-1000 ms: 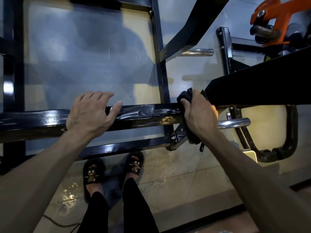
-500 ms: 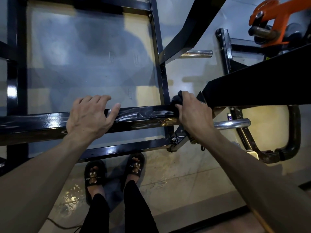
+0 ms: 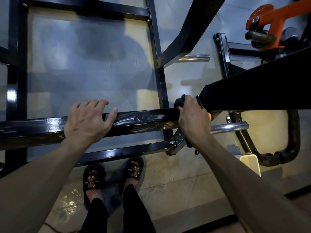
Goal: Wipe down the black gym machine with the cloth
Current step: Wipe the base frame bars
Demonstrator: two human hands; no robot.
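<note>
A glossy black horizontal bar (image 3: pixel 143 119) of the gym machine crosses the view at waist height, with wet streaks on its top face. My left hand (image 3: pixel 87 121) rests flat on the bar, fingers spread, holding nothing. My right hand (image 3: pixel 193 118) grips a dark cloth (image 3: pixel 179 102) and presses it on the bar's right end, where the bar meets a wide black beam (image 3: pixel 252 91). Most of the cloth is hidden under the hand; a bit hangs below the wrist.
Black frame rails (image 3: pixel 159 64) stand beyond the bar over a grey floor. Two chrome pegs (image 3: pixel 228 127) stick out to the right. An orange lever (image 3: pixel 276 19) sits top right. A curved black handle (image 3: pixel 292 140) lies right. My sandalled feet (image 3: pixel 114 174) stand below on wet tiles.
My right hand has slid the cloth slightly left and up along the bar's right end. The left hand has stayed put on the bar.
</note>
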